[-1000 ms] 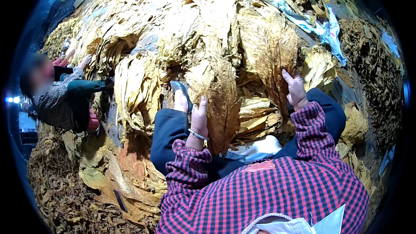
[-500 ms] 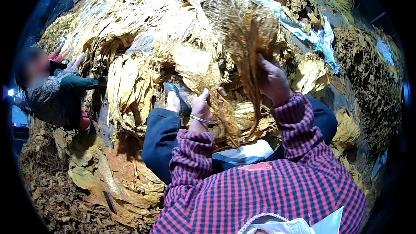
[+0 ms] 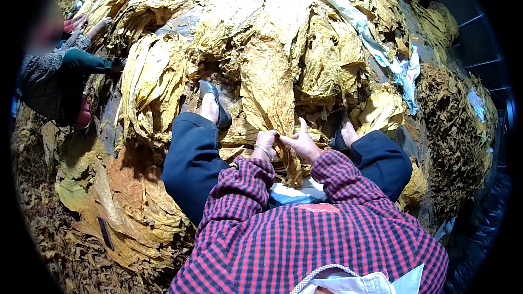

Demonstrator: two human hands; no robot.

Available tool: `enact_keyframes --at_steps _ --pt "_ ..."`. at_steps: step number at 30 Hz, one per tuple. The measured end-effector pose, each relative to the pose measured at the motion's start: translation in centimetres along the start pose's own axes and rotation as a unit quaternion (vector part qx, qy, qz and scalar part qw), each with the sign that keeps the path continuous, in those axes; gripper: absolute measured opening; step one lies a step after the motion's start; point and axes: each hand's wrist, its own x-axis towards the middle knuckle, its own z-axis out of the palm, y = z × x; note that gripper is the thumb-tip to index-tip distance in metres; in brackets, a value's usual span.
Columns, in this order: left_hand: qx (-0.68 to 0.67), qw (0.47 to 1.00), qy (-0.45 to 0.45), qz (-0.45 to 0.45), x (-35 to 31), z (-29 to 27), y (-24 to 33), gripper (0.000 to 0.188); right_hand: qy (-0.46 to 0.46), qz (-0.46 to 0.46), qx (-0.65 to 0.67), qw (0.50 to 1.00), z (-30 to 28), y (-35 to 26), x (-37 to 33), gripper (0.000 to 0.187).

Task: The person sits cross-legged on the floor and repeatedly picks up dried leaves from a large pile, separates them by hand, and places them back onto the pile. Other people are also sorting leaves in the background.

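Observation:
A broad yellow-brown dried tobacco leaf (image 3: 267, 84) hangs spread out in front of me, its narrow stem end toward my lap. My left hand (image 3: 265, 144) is closed round that stem end. Beside it, my right hand (image 3: 303, 144) pinches at the same spot with its fingers, the thumb pointing up. Crumpled brown leaf ends (image 3: 292, 169) trail below my hands, over a white cloth (image 3: 305, 190) in my lap. Whether one leaf or more are in my grip is hard to tell.
Heaps of yellow tobacco leaves (image 3: 155, 79) surround my legs. Darker shrivelled leaves (image 3: 457, 130) pile up at the right, near a torn pale plastic sheet (image 3: 406, 76). At the left another person (image 3: 52, 76) reaches into the heap. A dark flat strip (image 3: 105, 233) lies lower left.
My right hand has come down and left to meet my left hand. The browner leaf it held up is no longer raised. The whole view has shifted slightly.

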Motion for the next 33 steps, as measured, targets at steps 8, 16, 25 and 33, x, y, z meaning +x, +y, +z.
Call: enact_keyframes --at_steps 8,16,25,33 --pt "-0.255 0.92 -0.273 -0.117 -1.8 1.0 2.2 0.049 -0.019 -0.047 0.183 0.982 -4.0 -5.3 -0.7 0.045" --pt "-0.258 0.939 -0.192 -0.122 -2.8 1.8 3.7 0.036 0.058 -0.3 -0.2 0.931 -3.5 -7.2 -1.8 0.056" --pt "-0.325 0.896 -0.274 -0.13 -3.8 3.1 3.0 0.043 0.039 -0.191 -0.48 0.855 -1.6 -3.4 -4.2 0.084" --pt "-0.412 0.864 -0.287 -0.022 -3.9 1.9 6.0 0.051 0.018 -0.264 -0.703 0.66 -7.7 -7.0 -7.6 0.071"
